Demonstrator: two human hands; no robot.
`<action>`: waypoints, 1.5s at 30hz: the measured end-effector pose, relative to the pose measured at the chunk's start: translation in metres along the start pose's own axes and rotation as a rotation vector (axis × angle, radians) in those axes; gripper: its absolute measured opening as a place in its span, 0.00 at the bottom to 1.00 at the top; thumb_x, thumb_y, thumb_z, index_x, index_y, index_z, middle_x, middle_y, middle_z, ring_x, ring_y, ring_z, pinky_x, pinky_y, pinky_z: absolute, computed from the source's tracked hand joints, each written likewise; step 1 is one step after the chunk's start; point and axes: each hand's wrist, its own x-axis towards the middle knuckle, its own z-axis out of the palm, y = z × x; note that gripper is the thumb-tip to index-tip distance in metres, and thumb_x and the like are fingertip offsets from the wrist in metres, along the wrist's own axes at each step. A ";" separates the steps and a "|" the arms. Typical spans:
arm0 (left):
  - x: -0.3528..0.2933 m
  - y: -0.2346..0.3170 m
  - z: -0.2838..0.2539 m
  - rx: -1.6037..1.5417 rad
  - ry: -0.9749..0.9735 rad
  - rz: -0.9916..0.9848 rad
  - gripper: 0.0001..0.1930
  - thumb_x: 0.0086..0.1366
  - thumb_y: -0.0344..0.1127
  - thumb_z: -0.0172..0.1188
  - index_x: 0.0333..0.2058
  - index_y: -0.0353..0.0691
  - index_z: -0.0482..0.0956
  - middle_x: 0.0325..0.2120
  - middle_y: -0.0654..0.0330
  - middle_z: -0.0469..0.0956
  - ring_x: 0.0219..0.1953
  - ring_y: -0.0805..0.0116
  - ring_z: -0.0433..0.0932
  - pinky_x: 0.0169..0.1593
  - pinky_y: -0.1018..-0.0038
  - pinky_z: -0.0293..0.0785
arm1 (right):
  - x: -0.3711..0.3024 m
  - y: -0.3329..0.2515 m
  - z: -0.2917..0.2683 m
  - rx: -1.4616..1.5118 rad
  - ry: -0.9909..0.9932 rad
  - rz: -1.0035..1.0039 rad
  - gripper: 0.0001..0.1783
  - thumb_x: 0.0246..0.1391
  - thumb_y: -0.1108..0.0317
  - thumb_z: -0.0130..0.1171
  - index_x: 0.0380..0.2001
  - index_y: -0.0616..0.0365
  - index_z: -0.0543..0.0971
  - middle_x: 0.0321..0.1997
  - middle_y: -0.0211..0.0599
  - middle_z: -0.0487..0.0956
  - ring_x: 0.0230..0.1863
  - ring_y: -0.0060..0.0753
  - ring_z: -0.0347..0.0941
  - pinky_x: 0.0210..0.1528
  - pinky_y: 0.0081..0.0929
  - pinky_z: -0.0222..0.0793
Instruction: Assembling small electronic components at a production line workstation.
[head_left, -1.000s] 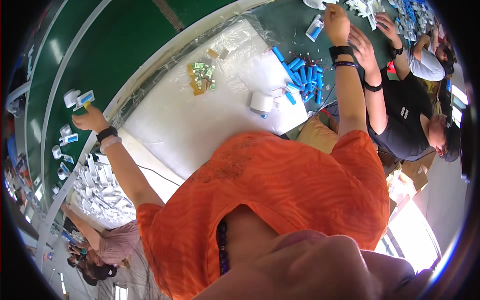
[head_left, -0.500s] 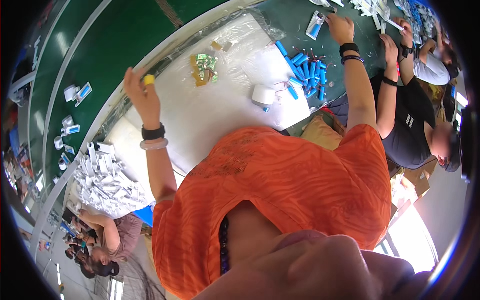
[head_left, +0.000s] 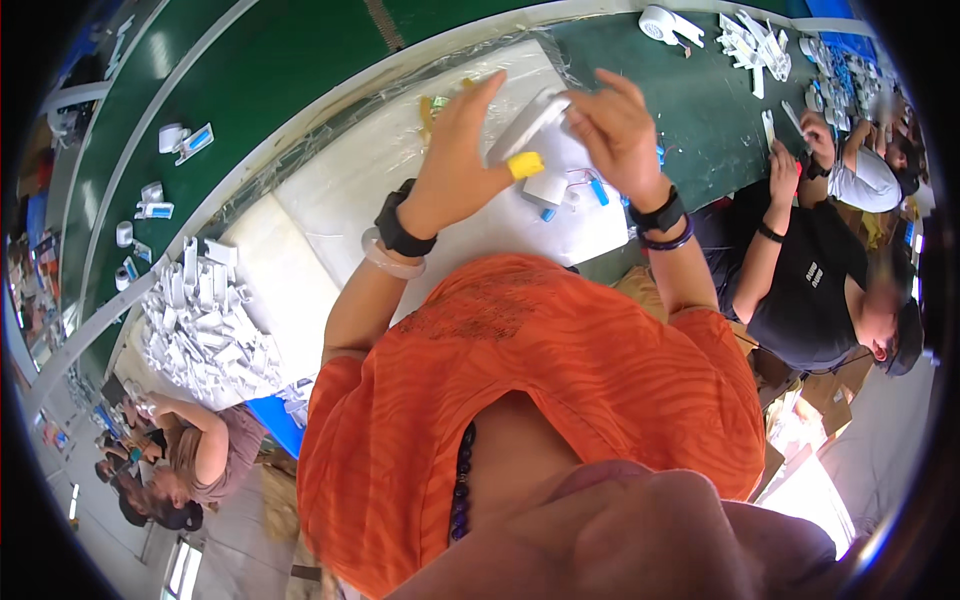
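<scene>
White plastic piece (head_left: 528, 122), oblong and tilted, sits raised above the tabletop (head_left: 700, 110) between our two hands. Left hand (head_left: 462, 150): grip closed on the piece's lower end, thumb beside a small yellow part (head_left: 526, 165); black wrist device and pale bangle (head_left: 390, 262) on that wrist. Right hand (head_left: 615, 130): fingers curled against the piece's upper end, grip closed on it; black band and dark bead bracelet on that wrist.

Below the hands, a white padded sheet (head_left: 340, 190) under clear film covers the green tabletop. On it, just under the hands: a small white block (head_left: 547, 188) and short blue tubes (head_left: 598, 190).

Far left: a heap of white plastic parts (head_left: 205, 330). A green conveyor belt (head_left: 250, 80) carries scattered white and blue items. At right, a person in a black shirt (head_left: 815, 290) works on small white pieces (head_left: 750, 40).
</scene>
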 end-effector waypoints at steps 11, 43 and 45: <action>-0.048 0.019 -0.011 -1.053 -0.150 -0.574 0.16 0.68 0.35 0.45 0.52 0.34 0.65 0.28 0.60 0.71 0.22 0.75 0.69 0.28 0.76 0.69 | -0.005 -0.063 0.033 0.089 0.130 0.007 0.10 0.43 0.78 0.62 0.33 0.57 0.77 0.26 0.34 0.77 0.30 0.36 0.73 0.50 0.37 0.66; -0.069 0.031 -0.019 -0.645 0.046 -0.324 0.23 0.59 0.25 0.46 0.56 0.36 0.63 0.38 0.60 0.73 0.32 0.76 0.72 0.30 0.79 0.72 | -0.010 -0.097 0.034 0.121 0.172 -0.043 0.12 0.38 0.75 0.69 0.30 0.52 0.82 0.27 0.30 0.75 0.33 0.33 0.70 0.48 0.37 0.67; -0.071 0.030 -0.018 -0.639 0.036 -0.315 0.24 0.58 0.24 0.46 0.56 0.36 0.63 0.38 0.60 0.73 0.32 0.77 0.72 0.30 0.80 0.72 | -0.011 -0.094 0.036 0.119 0.179 -0.051 0.11 0.38 0.74 0.69 0.30 0.53 0.82 0.27 0.30 0.75 0.33 0.33 0.70 0.48 0.37 0.67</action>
